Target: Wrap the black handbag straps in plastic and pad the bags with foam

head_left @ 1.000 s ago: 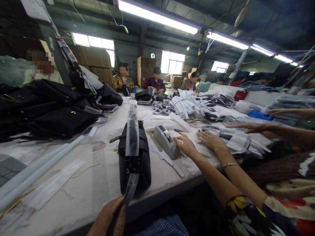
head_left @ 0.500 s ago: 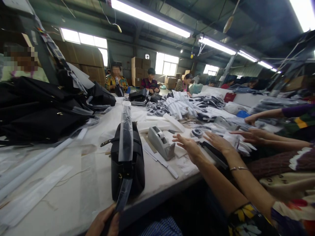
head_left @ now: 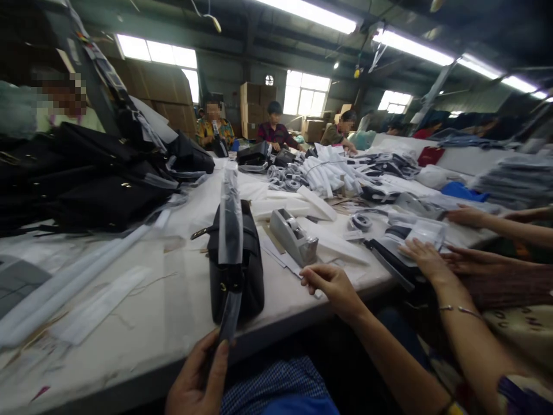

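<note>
My left hand (head_left: 196,377) sits at the bottom edge, below the table's front edge. Its fingers are closed on the lower end of a long black strap in a clear plastic sleeve (head_left: 230,230). The strap runs up over a small black handbag (head_left: 242,271) that stands on the white table (head_left: 151,328). My right hand is out of view. A co-worker's hand (head_left: 330,285) reaches in from the right near the table edge, fingers curled. That person's other hand (head_left: 425,259), with a bracelet on its wrist, rests on wrapped black pieces.
A grey tape dispenser (head_left: 294,236) stands right of the handbag. A heap of black bags (head_left: 86,184) fills the left. White paper strips and rolls (head_left: 328,173) lie further back. Several people sit at the far end, and more arms (head_left: 496,222) reach in at right.
The co-worker's nearer hand has pulled back from the tape dispenser toward the table edge, and the other has moved right onto the wrapped pieces. My left hand keeps hold of the strap.
</note>
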The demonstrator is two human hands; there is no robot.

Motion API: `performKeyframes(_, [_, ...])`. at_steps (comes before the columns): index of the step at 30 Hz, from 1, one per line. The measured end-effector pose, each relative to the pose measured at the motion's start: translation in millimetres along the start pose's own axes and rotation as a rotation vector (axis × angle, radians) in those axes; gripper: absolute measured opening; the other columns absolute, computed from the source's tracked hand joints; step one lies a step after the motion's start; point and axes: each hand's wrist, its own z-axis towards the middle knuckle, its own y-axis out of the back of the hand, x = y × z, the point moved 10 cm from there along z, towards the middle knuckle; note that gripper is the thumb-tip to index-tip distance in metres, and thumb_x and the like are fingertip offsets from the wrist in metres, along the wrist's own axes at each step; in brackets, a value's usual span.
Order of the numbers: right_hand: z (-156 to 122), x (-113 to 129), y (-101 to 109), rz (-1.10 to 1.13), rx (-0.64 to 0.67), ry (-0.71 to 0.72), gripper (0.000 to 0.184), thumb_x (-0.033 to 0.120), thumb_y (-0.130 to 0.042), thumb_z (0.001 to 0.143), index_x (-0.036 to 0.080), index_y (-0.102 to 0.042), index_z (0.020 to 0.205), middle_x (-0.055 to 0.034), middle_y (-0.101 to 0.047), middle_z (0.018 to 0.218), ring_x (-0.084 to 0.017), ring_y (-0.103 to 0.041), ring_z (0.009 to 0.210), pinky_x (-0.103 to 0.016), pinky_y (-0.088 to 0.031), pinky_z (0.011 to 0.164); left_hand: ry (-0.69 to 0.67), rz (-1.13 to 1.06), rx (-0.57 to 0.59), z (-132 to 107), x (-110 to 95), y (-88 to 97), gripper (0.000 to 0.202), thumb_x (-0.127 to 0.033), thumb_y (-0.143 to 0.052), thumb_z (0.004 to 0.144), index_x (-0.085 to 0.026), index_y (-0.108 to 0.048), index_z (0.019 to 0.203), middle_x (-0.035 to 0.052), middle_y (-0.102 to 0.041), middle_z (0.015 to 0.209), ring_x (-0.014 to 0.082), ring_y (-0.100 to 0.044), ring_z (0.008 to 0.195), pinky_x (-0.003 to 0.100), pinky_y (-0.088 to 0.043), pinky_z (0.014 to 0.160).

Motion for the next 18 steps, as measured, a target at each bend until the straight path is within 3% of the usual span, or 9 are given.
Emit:
performKeyframes(4, [-42,44,-94,0.077,0.362,0.048,0.029,0.043,-0.073,0.084,0.015,-0.076,0.083,-0.0034,-0.072,0.068,-0.010,-0.061,0.056,-0.021,-0.049,0.056,-0.078,-0.007,0.049,1,-8,-2.8,0.048,-0.056,-0.066,0.082,-0.017,-0.071,0.110,0.0102,-0.074,0.112,0.0285,-0.068,0.107,0.038,-0.051,0.100])
performKeyframes(7, [-54,60,-140,0.051,0.445,0.066,0.032,0.044,-0.070,0.086,0.014,-0.075,0.077,-0.0029,-0.069,0.063,-0.010,-0.059,0.054,-0.020,-0.047,0.053,-0.108,-0.028,0.066,0,-11,-5.6,0.042,-0.051,-0.065,0.085,-0.018,-0.070,0.110,0.0107,-0.073,0.114,0.0277,-0.067,0.109,0.038,-0.051,0.098])
performKeyframes(9, [-50,59,-154,-0.063,0.396,0.077,0.035,0.045,-0.069,0.086,0.014,-0.073,0.070,-0.0023,-0.067,0.059,-0.010,-0.057,0.051,-0.020,-0.044,0.051,-0.130,-0.050,0.061,-2,-17,-6.4,0.040,-0.050,-0.065,0.086,-0.018,-0.070,0.109,0.0104,-0.073,0.113,0.0271,-0.067,0.107,0.038,-0.051,0.097])
performKeyframes(13, [-34,43,-152,-0.305,0.287,0.084,0.037,0.046,-0.070,0.085,0.016,-0.072,0.063,-0.0022,-0.067,0.056,-0.011,-0.058,0.052,-0.021,-0.040,0.051,-0.082,-0.126,0.103,-6,-29,-11.5,0.034,-0.045,-0.065,0.087,-0.018,-0.070,0.107,0.0087,-0.072,0.109,0.0244,-0.065,0.106,0.034,-0.048,0.098])
performKeyframes(16, [-30,23,-153,-0.228,0.425,-0.002,0.038,0.048,-0.067,0.086,0.016,-0.072,0.066,-0.0013,-0.067,0.058,-0.011,-0.057,0.052,-0.022,-0.043,0.053,0.011,-0.237,0.168,-10,-33,-18.0,0.032,-0.043,-0.067,0.087,-0.018,-0.069,0.106,0.0058,-0.070,0.101,0.0183,-0.062,0.094,0.027,-0.048,0.092])
performKeyframes(18, [-34,16,-157,-0.089,0.564,-0.052,0.035,0.048,-0.066,0.087,0.016,-0.074,0.075,-0.0013,-0.069,0.067,-0.011,-0.058,0.055,-0.022,-0.046,0.058,0.107,-0.314,0.202,-13,-29,-22.0,0.035,-0.046,-0.068,0.087,-0.018,-0.068,0.107,0.0023,-0.066,0.086,0.0108,-0.054,0.069,0.019,-0.047,0.068])
